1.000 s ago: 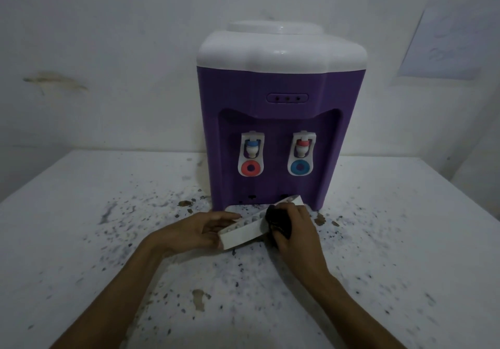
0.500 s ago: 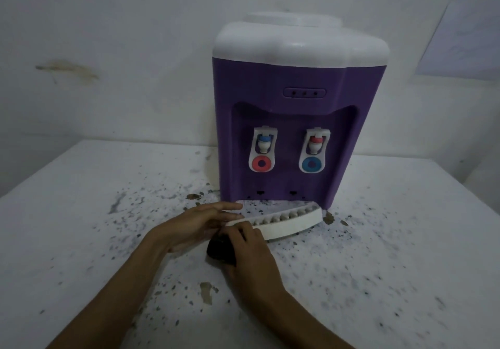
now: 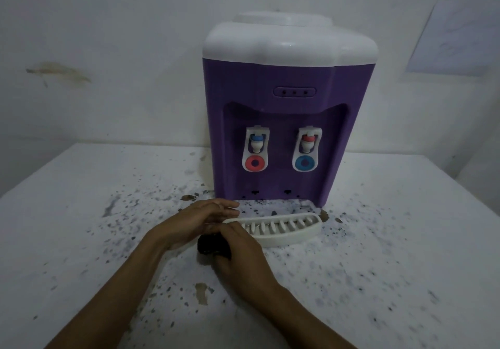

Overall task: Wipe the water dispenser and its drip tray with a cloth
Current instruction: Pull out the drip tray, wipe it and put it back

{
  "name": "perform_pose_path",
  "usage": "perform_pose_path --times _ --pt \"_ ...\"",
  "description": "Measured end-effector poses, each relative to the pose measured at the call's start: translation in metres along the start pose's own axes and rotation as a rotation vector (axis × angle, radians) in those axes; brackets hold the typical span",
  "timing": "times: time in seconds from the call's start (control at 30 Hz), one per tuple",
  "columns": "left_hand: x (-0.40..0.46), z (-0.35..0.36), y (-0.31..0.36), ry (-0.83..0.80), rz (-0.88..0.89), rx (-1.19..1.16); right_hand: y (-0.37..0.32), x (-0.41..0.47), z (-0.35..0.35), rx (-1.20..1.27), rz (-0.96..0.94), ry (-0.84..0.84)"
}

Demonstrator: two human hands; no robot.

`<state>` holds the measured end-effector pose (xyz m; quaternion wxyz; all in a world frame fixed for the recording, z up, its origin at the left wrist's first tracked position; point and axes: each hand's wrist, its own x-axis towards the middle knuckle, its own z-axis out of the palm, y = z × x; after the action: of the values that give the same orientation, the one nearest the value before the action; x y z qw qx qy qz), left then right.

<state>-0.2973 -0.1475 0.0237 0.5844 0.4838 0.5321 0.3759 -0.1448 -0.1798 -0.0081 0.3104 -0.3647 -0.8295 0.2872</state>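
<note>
A purple water dispenser with a white top stands at the back of the table, with two taps on its front. Its white slotted drip tray lies flat on the table just in front of the dispenser, detached from it. My left hand rests on the tray's left end, fingers stretched over the rim. My right hand is closed on a dark cloth, pressed at the tray's front left corner. Most of the cloth is hidden under my fingers.
The white table is speckled with dark flecks and brown stains, thickest around the dispenser's base. A white wall rises right behind the dispenser. A pale sheet hangs on the wall at the upper right.
The tray was tilted up in my hands and now lies flat on the table. My right hand with the cloth moved from the tray's right part to its left front corner.
</note>
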Motion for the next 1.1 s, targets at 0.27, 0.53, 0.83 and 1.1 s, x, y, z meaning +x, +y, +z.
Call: perform_pose_path --times 0.27,0.53,0.83,1.1 --pt "-0.005 -0.003 -0.008 0.107 0.126 0.432 0.001 -0.012 -0.064 0.343 0.164 0.03" --pt "-0.003 0.002 -0.02 0.114 0.229 0.838 0.046 -0.018 -0.129 0.366 0.373 0.224" --pt "-0.003 -0.002 -0.025 0.119 0.313 0.806 0.067 -0.018 -0.158 0.07 0.376 0.343" --pt "-0.003 -0.005 -0.024 0.095 0.359 0.68 0.074 -0.024 -0.152 0.0 0.412 0.295"
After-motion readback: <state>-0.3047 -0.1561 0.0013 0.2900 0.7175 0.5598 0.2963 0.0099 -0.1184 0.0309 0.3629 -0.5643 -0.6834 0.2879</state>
